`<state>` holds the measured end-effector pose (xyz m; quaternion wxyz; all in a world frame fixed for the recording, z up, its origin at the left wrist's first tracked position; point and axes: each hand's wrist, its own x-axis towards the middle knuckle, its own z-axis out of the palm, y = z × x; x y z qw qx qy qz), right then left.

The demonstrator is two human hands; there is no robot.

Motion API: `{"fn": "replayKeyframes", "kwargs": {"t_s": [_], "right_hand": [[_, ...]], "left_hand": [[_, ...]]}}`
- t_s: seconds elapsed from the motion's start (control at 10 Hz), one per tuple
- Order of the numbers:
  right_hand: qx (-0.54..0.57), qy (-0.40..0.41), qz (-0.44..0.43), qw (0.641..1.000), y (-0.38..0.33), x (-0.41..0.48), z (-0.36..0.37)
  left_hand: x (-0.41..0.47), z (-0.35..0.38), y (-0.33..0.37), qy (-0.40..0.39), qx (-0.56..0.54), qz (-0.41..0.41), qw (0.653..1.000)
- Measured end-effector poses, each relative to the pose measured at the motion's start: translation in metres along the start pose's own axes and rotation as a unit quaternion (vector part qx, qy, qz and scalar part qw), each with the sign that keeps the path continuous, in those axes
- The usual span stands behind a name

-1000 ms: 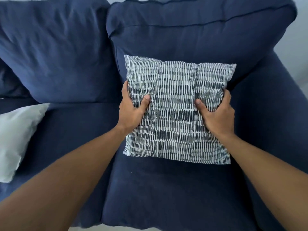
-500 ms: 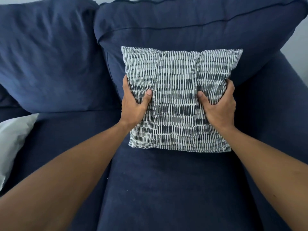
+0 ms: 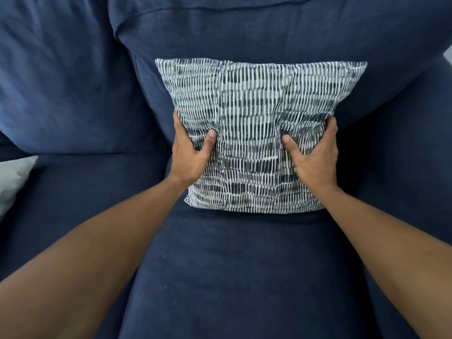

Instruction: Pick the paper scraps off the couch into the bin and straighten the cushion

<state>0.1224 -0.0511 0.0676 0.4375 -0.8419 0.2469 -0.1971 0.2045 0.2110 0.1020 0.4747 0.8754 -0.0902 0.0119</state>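
Note:
A square cushion (image 3: 256, 106) with a white and dark grey dash pattern stands upright on the navy couch seat (image 3: 232, 265), its back leaning on the right back pillow (image 3: 244, 33). My left hand (image 3: 189, 155) grips its left edge, thumb pressed into the front. My right hand (image 3: 315, 155) grips the right edge the same way. The fingers of both hands are hidden behind the cushion. No paper scraps and no bin are in view.
A second navy back pillow (image 3: 61, 81) fills the upper left. The corner of a pale grey cushion (image 3: 12, 179) pokes in at the left edge. The couch's right armrest (image 3: 415, 143) rises beside the patterned cushion.
Both hands have pushed the cushion back and more upright against the right back pillow. The view has moved closer and shifted right.

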Motion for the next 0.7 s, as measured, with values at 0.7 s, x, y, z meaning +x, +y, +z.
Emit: {"fn": "replayKeyframes", "kwargs": {"t_s": [0.7], "right_hand": [[-0.206,-0.014,-0.118,0.971,-0.07,0.001,-0.067]], "left_hand": [[-0.008,-0.067,0.057,-0.009,0.107,0.028,0.994]]}}
